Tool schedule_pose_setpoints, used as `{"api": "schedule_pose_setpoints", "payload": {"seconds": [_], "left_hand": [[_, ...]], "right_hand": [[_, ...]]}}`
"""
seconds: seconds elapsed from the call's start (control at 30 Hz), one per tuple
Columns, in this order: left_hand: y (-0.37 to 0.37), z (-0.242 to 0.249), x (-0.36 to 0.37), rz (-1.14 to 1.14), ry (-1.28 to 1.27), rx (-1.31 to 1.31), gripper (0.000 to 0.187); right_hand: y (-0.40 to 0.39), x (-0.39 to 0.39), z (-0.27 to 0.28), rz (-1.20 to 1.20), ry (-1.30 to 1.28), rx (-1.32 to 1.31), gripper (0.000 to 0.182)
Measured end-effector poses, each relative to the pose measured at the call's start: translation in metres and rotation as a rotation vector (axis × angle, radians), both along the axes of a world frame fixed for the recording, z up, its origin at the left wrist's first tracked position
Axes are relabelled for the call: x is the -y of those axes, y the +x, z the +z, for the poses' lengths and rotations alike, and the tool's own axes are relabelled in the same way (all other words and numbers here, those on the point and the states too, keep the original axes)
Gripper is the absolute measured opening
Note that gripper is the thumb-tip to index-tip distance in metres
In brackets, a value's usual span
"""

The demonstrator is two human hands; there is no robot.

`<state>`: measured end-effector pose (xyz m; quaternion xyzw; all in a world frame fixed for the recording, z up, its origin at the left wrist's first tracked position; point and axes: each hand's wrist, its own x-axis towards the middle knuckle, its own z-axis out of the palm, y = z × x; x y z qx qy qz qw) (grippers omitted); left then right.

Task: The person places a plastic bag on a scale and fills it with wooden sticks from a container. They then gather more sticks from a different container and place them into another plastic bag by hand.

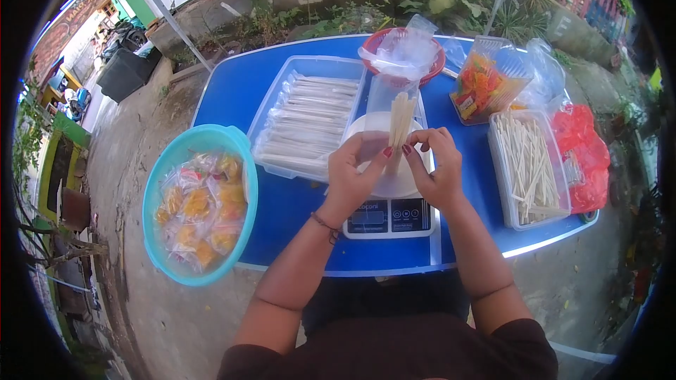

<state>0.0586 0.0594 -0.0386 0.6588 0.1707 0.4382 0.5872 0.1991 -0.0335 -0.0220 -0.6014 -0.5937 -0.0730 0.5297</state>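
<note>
In front of me, a bundle of thin pale sticks [402, 116] stands upright above a kitchen scale [391, 219], apparently inside a clear plastic bag [378, 91]. My left hand [355, 167] closes on the bundle from the left, thumb across its lower part. From the other side, my right hand [438, 169] pinches at the bundle with thumb and fingers. Whether its fingertips grip the sticks or just the plastic is hard to see. Under both hands, the scale's round white plate [394, 186] is partly hidden.
Packed stick bundles fill a clear tray [259, 142] at left. Loose sticks lie in a container [565, 204] at right. Behind are a red basket [438, 70] with plastic bags and a clear box [517, 74] of orange packets. A turquoise basin [150, 214] holds snack bags.
</note>
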Motion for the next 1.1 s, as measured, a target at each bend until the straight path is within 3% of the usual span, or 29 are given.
{"api": "schedule_pose_setpoints", "payload": {"seconds": [0.17,0.4,0.7,0.8,1.1], "left_hand": [[-0.004,-0.004,-0.003,-0.019,0.115,-0.169,0.022],[-0.006,0.002,0.000,0.060,0.060,-0.086,0.019],[-0.004,0.002,0.000,0.004,0.113,-0.061,0.023],[-0.003,0.002,0.001,-0.020,0.028,-0.069,0.024],[-0.004,0.006,0.001,-0.130,0.067,-0.226,0.033]], "right_hand": [[0.002,0.001,0.000,0.012,-0.088,-0.073,0.019],[0.000,0.003,0.001,0.107,-0.179,-0.071,0.024],[0.008,0.003,-0.011,0.192,-0.206,-0.452,0.024],[-0.001,0.002,-0.003,0.296,-0.005,-0.812,0.018],[0.006,0.004,-0.006,0.298,-0.009,-0.789,0.015]]}}
